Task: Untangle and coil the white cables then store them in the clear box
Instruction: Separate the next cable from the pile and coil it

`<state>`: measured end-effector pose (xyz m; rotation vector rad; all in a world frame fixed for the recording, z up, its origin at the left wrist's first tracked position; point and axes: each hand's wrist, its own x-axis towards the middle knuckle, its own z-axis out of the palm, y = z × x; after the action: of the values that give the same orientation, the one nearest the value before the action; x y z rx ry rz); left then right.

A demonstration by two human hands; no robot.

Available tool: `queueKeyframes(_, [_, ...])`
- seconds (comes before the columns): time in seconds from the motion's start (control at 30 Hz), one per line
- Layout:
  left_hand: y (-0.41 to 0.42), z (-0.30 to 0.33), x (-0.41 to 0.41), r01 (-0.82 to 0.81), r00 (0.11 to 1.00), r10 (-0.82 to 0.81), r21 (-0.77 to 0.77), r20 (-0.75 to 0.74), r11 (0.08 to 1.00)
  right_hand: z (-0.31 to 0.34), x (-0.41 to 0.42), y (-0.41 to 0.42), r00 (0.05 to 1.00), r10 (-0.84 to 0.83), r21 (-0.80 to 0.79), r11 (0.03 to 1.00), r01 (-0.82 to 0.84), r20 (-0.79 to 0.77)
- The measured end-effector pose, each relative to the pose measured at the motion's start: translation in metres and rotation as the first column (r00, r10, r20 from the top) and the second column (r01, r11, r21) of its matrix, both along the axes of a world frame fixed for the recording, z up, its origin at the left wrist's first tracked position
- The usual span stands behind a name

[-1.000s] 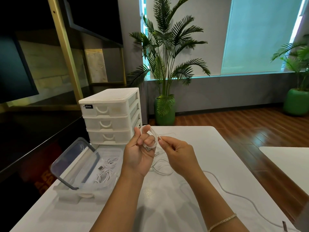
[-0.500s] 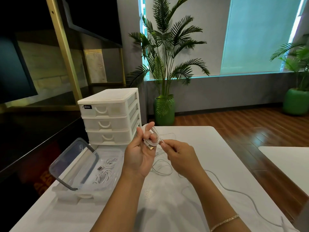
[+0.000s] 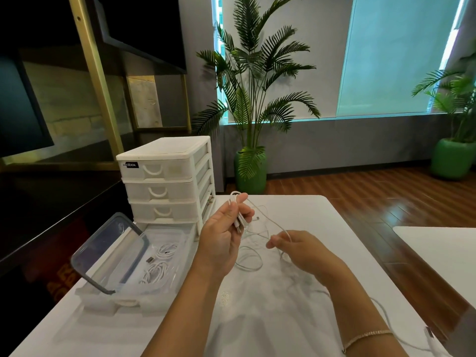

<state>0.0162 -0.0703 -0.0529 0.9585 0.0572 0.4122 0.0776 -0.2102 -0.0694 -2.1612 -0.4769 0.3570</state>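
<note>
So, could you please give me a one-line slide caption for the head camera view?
Left hand holds a half-wound white cable while the right hand feeds slack, beside the open clear box.

- The white cable (image 3: 277, 225) passes behind the right hand (image 3: 306, 251), so the grip there is hidden.
- Its far connector (image 3: 429, 336) is blurred near the table (image 3: 296, 318) corner.
- The left hand (image 3: 224, 238) covers part of the folded loops.
- Coiled cables (image 3: 159, 264) in the clear box (image 3: 134, 300) blur together; their count is unclear.
</note>
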Motion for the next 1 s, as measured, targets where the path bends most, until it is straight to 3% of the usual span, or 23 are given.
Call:
queueKeyframes(0.17, [0.002,-0.002,0.003,-0.053,0.999,0.053,-0.086,-0.002,0.995,-0.003,-0.002,0.006,0.999,0.007,0.039,0.999,-0.005,-0.05])
queueKeyframes(0.33, [0.017,-0.007,0.011,-0.045,0.997,0.074,-0.493,0.039,0.869,-0.004,0.0,0.008,0.997,-0.012,0.13,0.991,0.022,-0.082])
queueKeyframes(0.43, [0.029,-0.008,0.012,-0.039,0.992,0.103,-0.596,0.074,0.802,0.001,0.0,0.007,0.997,-0.055,0.226,0.972,0.066,-0.055])
queueKeyframes(0.67, [0.029,-0.01,0.012,-0.036,0.991,0.107,-0.601,0.083,0.799,0.014,-0.006,0.005,0.997,-0.05,0.446,0.892,0.067,-0.05])
queueKeyframes(1.0, [0.026,-0.007,0.008,0.044,0.989,0.046,-0.576,0.14,0.816,0.034,0.001,-0.009,0.995,0.023,0.718,0.694,0.056,-0.1])
